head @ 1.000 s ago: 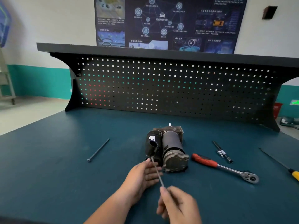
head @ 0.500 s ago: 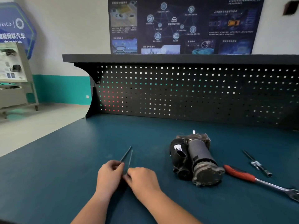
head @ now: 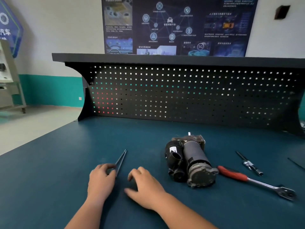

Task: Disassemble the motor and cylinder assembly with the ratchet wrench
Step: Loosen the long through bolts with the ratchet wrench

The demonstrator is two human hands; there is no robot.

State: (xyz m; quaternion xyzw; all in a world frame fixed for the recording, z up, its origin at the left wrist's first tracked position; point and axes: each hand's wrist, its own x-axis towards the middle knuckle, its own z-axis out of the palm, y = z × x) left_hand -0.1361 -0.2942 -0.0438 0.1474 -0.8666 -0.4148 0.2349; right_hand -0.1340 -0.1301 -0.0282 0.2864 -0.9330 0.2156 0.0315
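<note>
The dark motor and cylinder assembly (head: 189,161) lies on the blue bench top (head: 49,187), right of centre. The ratchet wrench (head: 254,182) with a red handle lies just to its right, untouched. Two long thin bolts (head: 121,160) lie side by side to the left of the assembly. My left hand (head: 100,180) rests at their near ends, fingers curled over them. My right hand (head: 143,185) hovers just right of the bolts with loosely bent fingers and holds nothing.
An extension bar with a socket (head: 249,163) lies beyond the wrench. A thin dark tool shaft (head: 295,163) shows at the right edge. A black pegboard (head: 181,96) walls off the back of the bench. The bench's left edge drops to the floor.
The long bolt pulled from the assembly a second ago now lies beside the first bolt at the left. My right hand has let it go and drawn back to the right.
</note>
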